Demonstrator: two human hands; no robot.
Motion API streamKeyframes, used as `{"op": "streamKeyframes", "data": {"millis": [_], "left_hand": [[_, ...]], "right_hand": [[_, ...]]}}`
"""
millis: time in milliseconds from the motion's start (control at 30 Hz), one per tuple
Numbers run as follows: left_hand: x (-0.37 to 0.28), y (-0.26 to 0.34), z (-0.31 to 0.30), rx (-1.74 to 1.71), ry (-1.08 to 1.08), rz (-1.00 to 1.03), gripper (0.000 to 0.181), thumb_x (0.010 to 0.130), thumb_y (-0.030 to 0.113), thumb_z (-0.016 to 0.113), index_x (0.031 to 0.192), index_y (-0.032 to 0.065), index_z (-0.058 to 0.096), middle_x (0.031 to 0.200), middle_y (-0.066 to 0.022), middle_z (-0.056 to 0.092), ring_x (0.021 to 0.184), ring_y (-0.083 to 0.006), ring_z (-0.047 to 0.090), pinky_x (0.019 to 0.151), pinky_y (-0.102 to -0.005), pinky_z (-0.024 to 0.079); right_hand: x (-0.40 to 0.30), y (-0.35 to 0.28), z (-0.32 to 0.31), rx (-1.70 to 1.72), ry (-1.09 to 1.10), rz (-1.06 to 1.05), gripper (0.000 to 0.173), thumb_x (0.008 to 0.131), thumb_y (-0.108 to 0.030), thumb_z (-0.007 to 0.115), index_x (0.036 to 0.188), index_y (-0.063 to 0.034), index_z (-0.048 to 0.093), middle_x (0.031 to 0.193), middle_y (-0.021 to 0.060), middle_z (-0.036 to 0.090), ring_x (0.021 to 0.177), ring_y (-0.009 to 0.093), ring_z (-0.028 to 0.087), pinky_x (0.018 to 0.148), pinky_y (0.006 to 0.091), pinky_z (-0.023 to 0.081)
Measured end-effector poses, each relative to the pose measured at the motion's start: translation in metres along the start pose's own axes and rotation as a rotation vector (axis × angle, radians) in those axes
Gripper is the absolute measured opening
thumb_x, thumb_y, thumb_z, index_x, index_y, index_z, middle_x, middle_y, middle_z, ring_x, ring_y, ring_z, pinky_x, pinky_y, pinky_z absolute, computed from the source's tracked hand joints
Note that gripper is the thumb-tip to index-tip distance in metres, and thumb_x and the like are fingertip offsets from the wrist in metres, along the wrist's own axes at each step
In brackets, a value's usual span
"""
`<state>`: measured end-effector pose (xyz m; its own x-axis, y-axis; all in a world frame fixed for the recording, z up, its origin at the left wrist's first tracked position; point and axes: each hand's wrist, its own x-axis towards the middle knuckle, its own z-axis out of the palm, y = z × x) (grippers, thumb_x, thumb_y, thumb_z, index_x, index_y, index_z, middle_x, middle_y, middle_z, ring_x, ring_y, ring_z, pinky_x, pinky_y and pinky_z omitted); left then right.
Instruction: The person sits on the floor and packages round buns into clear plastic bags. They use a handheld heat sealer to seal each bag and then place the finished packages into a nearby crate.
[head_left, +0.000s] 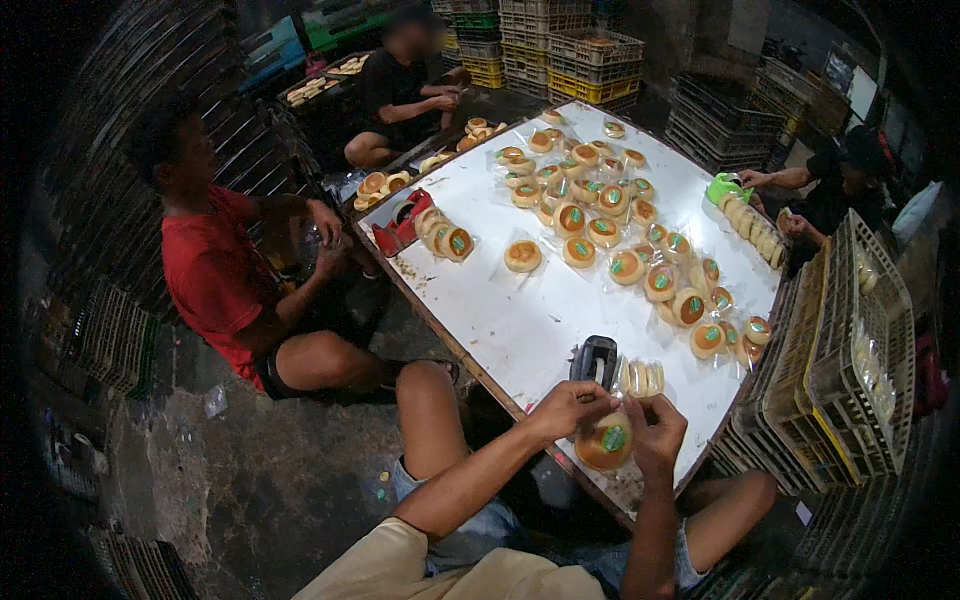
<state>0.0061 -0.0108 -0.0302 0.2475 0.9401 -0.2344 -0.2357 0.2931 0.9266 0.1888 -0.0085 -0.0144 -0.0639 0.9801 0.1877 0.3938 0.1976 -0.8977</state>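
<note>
Between my two hands hangs a round browned bun (602, 441) in a clear plastic bag with a green label, over the near edge of the white table (495, 330). My left hand (577, 409) pinches the top of the bag at one side. The fingers of my right hand (658, 431) grip the other side of it. Just beyond my left hand stands a black tape dispenser (594, 360). Next to it, a short row of bagged buns (642, 377) stands on edge.
Many bagged buns (585, 191) lie spread over the table. A red tape dispenser (405, 221) and a green one (727, 187) sit by co-workers. Stacked plastic crates (832, 360) rise at the right edge. A person in a red shirt (217, 285) sits at left.
</note>
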Motion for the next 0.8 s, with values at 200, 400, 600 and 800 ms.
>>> {"op": "streamKeyframes", "data": {"millis": [200, 400, 600, 800], "left_hand": [[-0.011, -0.011, 0.015, 0.458, 0.393, 0.328, 0.013, 0.09, 0.01, 0.065, 0.086, 0.002, 0.056, 0.085, -0.007, 0.053, 0.076, -0.019, 0.054, 0.066, -0.0325, 0.044], [-0.012, 0.003, 0.015, 0.506, 0.523, 0.744, 0.022, 0.087, 0.012, 0.066, 0.104, 0.0053, 0.053, 0.101, -0.0132, 0.052, 0.097, -0.0283, 0.055, 0.084, -0.0373, 0.046], [-0.007, -0.011, 0.002, -0.512, 0.105, -0.131, 0.047, 0.093, 0.028, 0.058, 0.132, 0.0065, 0.042, 0.119, -0.0095, 0.055, 0.111, -0.0252, 0.056, 0.091, -0.0387, 0.049], [-0.001, 0.013, -0.003, -0.455, 0.306, -0.062, 0.041, 0.095, 0.029, 0.059, 0.125, 0.0053, 0.047, 0.116, -0.0117, 0.058, 0.104, -0.0236, 0.061, 0.085, -0.0401, 0.055]], "right_hand": [[-0.022, 0.036, 0.039, 0.077, -0.078, 0.241, 0.034, 0.098, -0.029, 0.056, 0.11, 0.002, 0.066, 0.097, 0.0073, 0.069, 0.088, 0.021, 0.064, 0.079, 0.0312, 0.048], [-0.028, -0.014, 0.038, 1.103, -0.329, 0.582, 0.042, 0.097, -0.022, 0.059, 0.133, -0.0047, 0.048, 0.123, 0.0069, 0.057, 0.113, 0.019, 0.055, 0.097, 0.034, 0.045], [-0.01, 0.002, 0.057, 0.455, -0.034, 0.25, 0.037, 0.092, -0.032, 0.068, 0.114, -0.0042, 0.056, 0.103, 0.003, 0.061, 0.092, 0.01, 0.057, 0.082, 0.0252, 0.048], [-0.005, 0.095, 0.073, 0.235, -0.038, 0.504, 0.038, 0.089, -0.036, 0.071, 0.095, 0.0012, 0.068, 0.092, 0.0063, 0.069, 0.084, 0.013, 0.061, 0.074, 0.029, 0.048]]}}
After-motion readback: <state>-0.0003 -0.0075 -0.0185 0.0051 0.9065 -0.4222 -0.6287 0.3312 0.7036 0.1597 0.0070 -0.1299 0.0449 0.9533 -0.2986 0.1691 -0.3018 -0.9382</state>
